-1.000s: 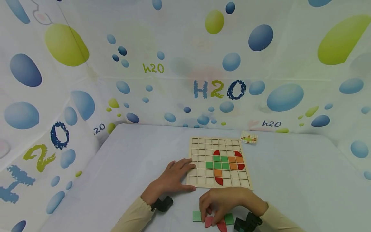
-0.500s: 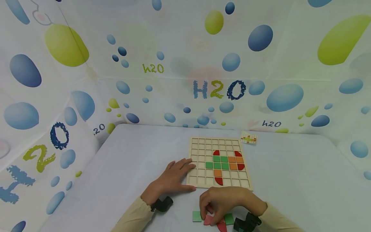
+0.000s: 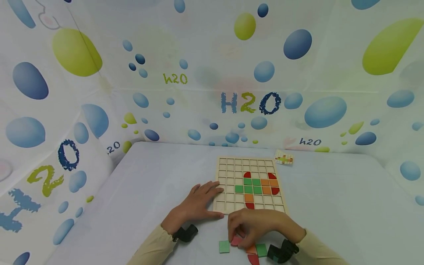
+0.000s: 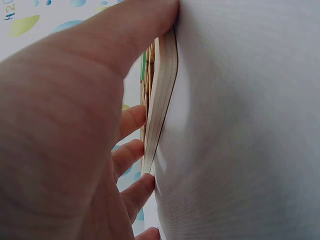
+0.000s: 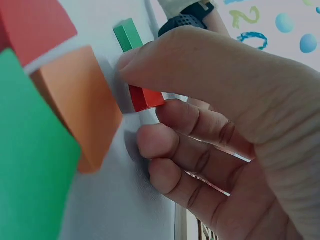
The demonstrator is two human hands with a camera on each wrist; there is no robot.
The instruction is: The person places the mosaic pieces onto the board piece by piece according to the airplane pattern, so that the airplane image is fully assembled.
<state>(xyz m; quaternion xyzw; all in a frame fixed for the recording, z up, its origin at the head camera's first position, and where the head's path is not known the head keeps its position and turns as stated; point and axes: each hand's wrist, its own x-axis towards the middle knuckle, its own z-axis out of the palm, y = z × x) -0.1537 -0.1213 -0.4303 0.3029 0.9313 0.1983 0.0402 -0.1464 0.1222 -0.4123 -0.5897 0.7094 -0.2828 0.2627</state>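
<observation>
Two green tiles (image 3: 224,246) flank the right hand (image 3: 250,226) pinching a red piece (image 3: 236,241), left hand (image 3: 198,202) spread, printed card (image 3: 284,158) visible only from the head

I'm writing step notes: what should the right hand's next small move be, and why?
Probably lift the small red flat-sided piece toward the square pale-wood grid board: the right hand pinches it, the left hand touches the board's edge, and many grid squares are bare.

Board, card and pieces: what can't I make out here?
Board: near edge partly hidden by the right hand, head view.
Card: pattern details too small, head view.
Pinched red piece: partly covered by that hand, right wrist view.
Foreground green piece: cut by picture edges, right wrist view.
</observation>
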